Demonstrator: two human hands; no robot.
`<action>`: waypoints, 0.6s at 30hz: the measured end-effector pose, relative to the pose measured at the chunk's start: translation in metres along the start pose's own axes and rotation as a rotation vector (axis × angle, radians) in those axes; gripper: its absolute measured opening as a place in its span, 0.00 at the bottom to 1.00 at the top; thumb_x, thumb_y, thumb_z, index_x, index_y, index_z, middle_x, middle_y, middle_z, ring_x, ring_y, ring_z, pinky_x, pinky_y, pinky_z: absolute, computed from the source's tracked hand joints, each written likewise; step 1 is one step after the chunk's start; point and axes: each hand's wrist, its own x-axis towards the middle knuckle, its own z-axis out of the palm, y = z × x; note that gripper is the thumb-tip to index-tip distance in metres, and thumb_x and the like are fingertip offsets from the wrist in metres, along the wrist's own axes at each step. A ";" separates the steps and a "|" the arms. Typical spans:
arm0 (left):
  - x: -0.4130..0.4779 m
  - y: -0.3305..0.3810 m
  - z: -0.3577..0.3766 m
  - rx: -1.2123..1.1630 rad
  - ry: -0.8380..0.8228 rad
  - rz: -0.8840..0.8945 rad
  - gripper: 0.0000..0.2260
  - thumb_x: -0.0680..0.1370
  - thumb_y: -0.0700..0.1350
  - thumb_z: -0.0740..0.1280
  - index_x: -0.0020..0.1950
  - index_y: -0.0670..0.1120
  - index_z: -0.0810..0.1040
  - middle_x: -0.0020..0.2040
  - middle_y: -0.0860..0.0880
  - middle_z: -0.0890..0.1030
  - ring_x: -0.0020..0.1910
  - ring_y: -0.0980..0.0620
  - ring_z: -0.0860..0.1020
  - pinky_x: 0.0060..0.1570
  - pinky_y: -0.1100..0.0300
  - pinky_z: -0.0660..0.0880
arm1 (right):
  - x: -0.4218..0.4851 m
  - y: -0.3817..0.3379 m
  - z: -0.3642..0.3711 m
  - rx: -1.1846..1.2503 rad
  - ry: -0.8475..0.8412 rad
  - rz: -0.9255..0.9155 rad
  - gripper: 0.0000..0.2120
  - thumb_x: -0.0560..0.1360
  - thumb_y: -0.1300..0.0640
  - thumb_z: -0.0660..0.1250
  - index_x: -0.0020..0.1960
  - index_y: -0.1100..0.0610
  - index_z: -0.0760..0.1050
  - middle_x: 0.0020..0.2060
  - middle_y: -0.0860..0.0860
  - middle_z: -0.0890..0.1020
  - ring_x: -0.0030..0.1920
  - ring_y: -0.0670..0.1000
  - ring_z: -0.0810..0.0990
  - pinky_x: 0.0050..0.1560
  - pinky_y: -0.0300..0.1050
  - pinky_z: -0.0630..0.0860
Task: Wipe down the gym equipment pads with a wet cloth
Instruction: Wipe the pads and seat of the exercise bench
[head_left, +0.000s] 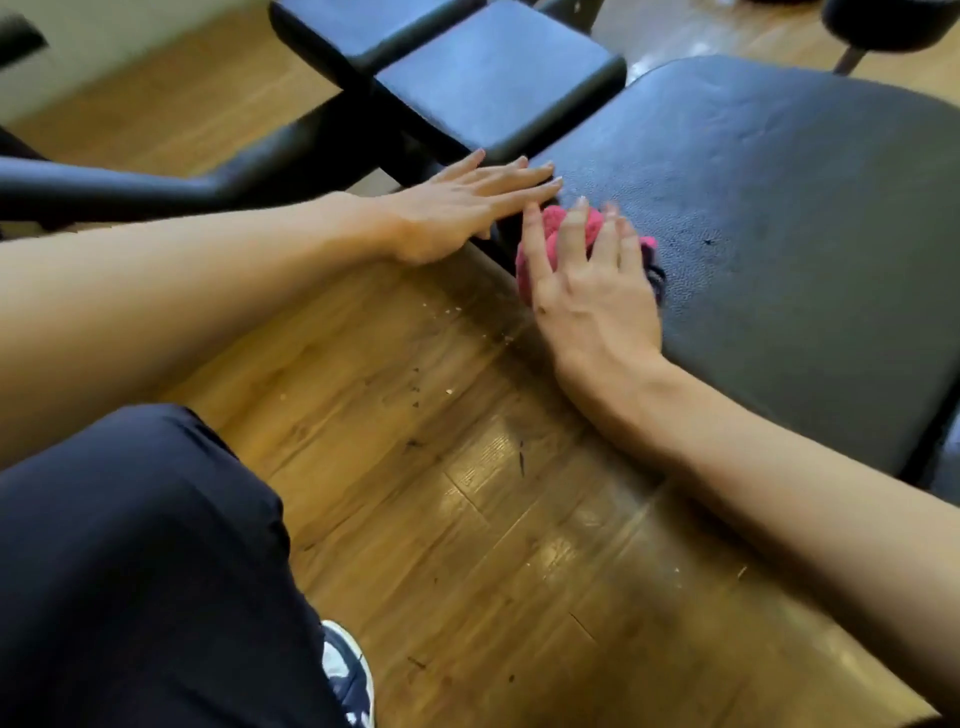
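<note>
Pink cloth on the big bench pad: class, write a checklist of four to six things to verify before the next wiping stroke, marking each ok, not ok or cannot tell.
1. Pink cloth lies on the large black pad: ok.
2. Right hand covers the cloth, fingers spread over it: ok.
3. Left hand clear of the stroke: not ok; its fingertips rest on the pad's corner, right beside the cloth.
4. Cloth is wet: cannot tell.
5. Rest of the large pad free of objects: ok.
6. Smaller pad already wiped: cannot tell.
</note>
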 end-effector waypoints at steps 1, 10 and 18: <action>0.001 -0.001 -0.001 0.014 -0.004 0.044 0.35 0.79 0.39 0.56 0.84 0.53 0.49 0.85 0.51 0.47 0.83 0.52 0.43 0.79 0.53 0.33 | -0.016 0.009 0.001 0.008 0.007 0.008 0.26 0.81 0.62 0.48 0.78 0.62 0.63 0.69 0.71 0.72 0.66 0.74 0.74 0.68 0.67 0.71; 0.007 -0.064 0.010 0.189 0.165 -0.058 0.33 0.77 0.54 0.40 0.84 0.57 0.41 0.84 0.47 0.40 0.82 0.50 0.35 0.78 0.55 0.29 | -0.136 0.076 -0.027 -0.194 -0.085 0.096 0.39 0.80 0.63 0.65 0.82 0.66 0.45 0.75 0.72 0.59 0.75 0.75 0.60 0.75 0.69 0.59; -0.009 -0.087 0.023 0.159 0.208 -0.183 0.35 0.76 0.56 0.37 0.85 0.53 0.43 0.85 0.46 0.44 0.83 0.46 0.40 0.81 0.47 0.37 | -0.001 0.000 0.019 -0.317 0.100 -0.071 0.27 0.83 0.61 0.51 0.81 0.64 0.54 0.73 0.74 0.64 0.72 0.77 0.65 0.74 0.70 0.60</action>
